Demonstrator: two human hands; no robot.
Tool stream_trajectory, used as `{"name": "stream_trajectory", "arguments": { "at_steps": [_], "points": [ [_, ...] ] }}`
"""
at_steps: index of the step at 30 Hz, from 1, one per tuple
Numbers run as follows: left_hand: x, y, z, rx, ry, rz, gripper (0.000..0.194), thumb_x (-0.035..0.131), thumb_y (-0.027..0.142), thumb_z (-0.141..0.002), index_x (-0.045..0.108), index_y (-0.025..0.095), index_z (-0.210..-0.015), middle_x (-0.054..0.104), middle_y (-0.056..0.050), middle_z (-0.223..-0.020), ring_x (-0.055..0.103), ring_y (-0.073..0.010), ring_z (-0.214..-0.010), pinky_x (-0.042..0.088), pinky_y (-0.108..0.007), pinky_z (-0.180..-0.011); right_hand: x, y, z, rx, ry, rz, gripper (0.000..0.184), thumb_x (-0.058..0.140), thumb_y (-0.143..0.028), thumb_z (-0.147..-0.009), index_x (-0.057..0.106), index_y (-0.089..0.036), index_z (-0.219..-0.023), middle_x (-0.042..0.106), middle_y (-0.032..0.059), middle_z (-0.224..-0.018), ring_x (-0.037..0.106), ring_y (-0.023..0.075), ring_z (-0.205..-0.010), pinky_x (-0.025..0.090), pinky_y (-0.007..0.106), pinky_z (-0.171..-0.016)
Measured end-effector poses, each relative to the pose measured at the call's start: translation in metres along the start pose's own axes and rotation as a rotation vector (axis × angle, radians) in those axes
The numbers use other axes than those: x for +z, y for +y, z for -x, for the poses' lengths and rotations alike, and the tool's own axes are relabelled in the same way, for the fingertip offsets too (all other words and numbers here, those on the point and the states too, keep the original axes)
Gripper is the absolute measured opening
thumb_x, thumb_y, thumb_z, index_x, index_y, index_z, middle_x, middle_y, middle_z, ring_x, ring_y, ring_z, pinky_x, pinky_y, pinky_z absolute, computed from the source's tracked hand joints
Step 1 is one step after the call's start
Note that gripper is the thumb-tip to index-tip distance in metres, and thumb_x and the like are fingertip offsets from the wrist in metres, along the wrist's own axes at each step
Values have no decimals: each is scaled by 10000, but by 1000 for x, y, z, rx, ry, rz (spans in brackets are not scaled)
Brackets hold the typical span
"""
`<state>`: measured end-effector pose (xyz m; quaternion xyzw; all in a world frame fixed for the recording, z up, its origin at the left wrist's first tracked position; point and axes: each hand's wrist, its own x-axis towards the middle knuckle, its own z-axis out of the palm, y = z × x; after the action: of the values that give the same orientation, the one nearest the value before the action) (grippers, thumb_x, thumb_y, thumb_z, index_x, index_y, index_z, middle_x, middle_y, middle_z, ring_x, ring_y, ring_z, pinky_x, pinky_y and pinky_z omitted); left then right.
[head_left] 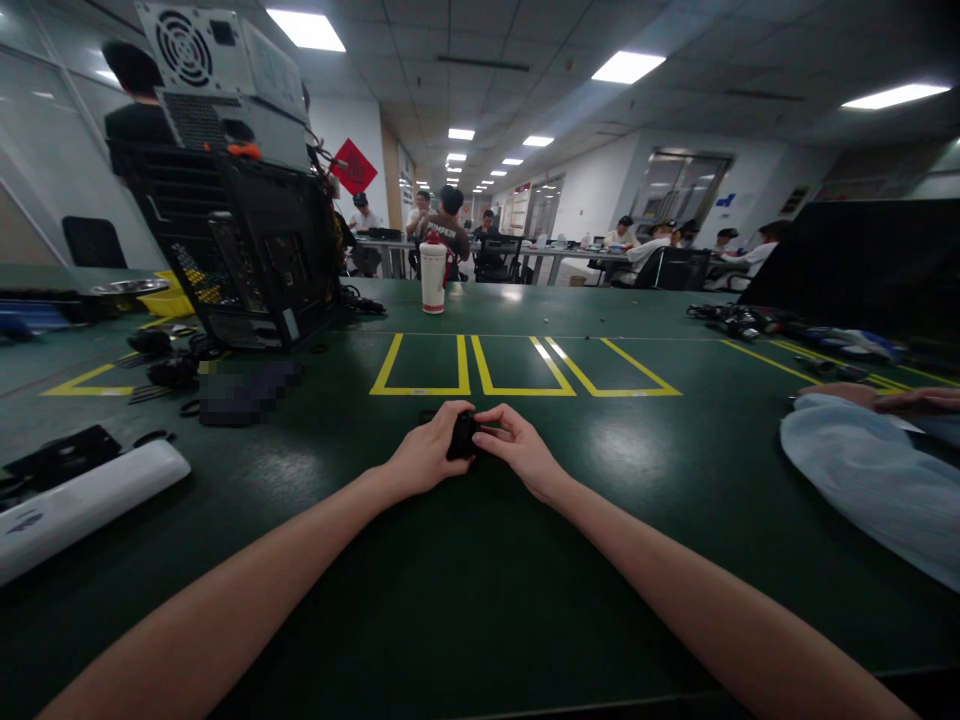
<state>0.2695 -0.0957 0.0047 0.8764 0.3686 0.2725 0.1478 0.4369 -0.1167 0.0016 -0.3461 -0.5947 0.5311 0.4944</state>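
Black object (pixel 463 436) between both hands (pixel 469 437)

cup (pixel 433 277) behind tape outlines (pixel 525 392) | case (pixel 259 250) left of cup | object (pixel 462 437) before outlines, between left hand (pixel 429 452), right hand (pixel 523 452)

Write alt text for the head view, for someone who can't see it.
A left hand grips a small black object over a green table, the right hand's fingertips at its side. Beyond are three yellow outlines and a cup; a computer case stands to the left, a blue sleeve rests at right.
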Motion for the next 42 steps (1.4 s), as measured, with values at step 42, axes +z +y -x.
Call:
{"name": "stream_trajectory", "arguments": {
  "at_steps": [42],
  "points": [
    [-17, -15, -8, -266, -110, 51, 626, 570, 415, -650, 291, 223, -1177, 476, -79, -1136, 516, -249, -982, 410, -361, -818, -21, 2, 3, 75, 119, 822, 624, 610, -273, -627, 348, -186, -1187, 408, 82, -1225, 385, 214, -1155, 291, 385, -986]
  ]
}}
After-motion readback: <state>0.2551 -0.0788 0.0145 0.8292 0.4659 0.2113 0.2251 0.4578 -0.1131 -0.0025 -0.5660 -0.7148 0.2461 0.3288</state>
